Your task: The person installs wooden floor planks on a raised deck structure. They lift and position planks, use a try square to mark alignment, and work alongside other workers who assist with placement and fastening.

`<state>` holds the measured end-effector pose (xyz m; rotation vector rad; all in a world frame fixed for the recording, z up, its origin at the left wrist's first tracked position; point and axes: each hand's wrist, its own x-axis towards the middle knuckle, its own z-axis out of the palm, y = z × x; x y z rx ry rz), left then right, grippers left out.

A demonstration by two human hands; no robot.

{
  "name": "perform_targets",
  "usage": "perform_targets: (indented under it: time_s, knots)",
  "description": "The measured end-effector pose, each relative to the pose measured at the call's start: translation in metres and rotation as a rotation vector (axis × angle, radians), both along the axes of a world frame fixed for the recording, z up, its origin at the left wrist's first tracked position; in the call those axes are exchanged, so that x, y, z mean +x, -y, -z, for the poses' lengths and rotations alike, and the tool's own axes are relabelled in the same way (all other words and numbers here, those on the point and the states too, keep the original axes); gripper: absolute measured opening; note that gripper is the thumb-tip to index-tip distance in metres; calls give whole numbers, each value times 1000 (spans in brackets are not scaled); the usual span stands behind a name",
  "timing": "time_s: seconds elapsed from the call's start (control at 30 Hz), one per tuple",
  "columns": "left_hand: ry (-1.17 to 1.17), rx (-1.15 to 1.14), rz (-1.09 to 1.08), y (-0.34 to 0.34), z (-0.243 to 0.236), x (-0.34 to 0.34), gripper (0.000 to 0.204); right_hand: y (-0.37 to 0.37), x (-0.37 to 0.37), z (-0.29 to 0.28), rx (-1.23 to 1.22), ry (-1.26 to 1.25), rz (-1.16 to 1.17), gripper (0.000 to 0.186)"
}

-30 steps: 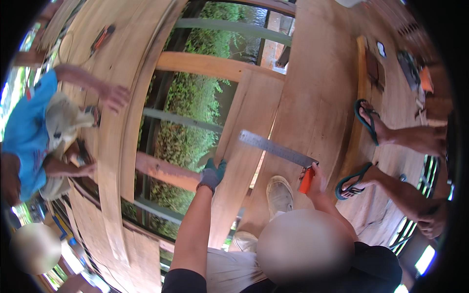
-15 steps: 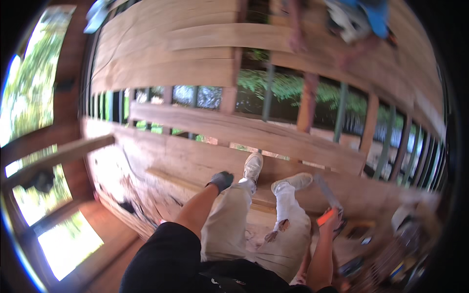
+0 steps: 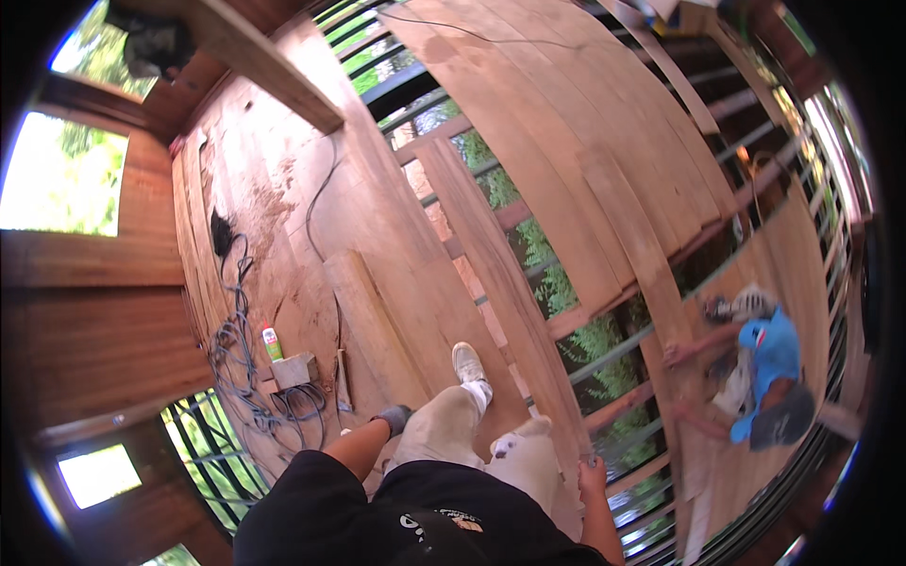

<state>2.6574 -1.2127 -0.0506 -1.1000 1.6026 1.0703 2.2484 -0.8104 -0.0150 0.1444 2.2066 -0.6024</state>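
My left hand (image 3: pixel 393 418) wears a dark grey glove and hangs beside my left knee. Its fingers are too small and blurred to read. Low on the right, my bare right hand (image 3: pixel 593 477) is closed in a fist beside my right leg. Only a small grey part of what it grips, a handsaw (image 3: pixel 593 460), shows at the top of the fist; the orange handle seen earlier is hidden. Beneath my feet are wooden floorboards (image 3: pixel 448 311), and a thick loose plank (image 3: pixel 373 325) lies ahead of my left hand.
A co-worker in blue (image 3: pixel 776 344) crouches at right, one hand on a board. Gaps between joists (image 3: pixel 604 415) open onto greenery below. Left lie a tangled cable (image 3: pixel 236 354), a bottle (image 3: pixel 272 342), a grey block (image 3: pixel 295 370) and a hammer-like tool (image 3: pixel 343 382). A beam (image 3: pixel 274 71) juts out upper left.
My view has swung to the left and the floor appears rotated. The cable and bottle have come into view. The orange handle and grey blade at my right hand have dropped from sight.
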Motion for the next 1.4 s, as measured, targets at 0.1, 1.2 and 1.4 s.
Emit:
perform_targets:
  time_s: [0.1,1.2,1.4]
  knots:
    - [-57,-233,-363,60,-14,-50,56,46,-55,13,13,-179,-449,41]
    - [-270,-300,-2590,432,57,-601,34,1212,-344,-187,-107,-204,-2470,67]
    - [-612,-114,-3055,560,70,-604,35,1271,-249,-100,-222,-8,-2927,73]
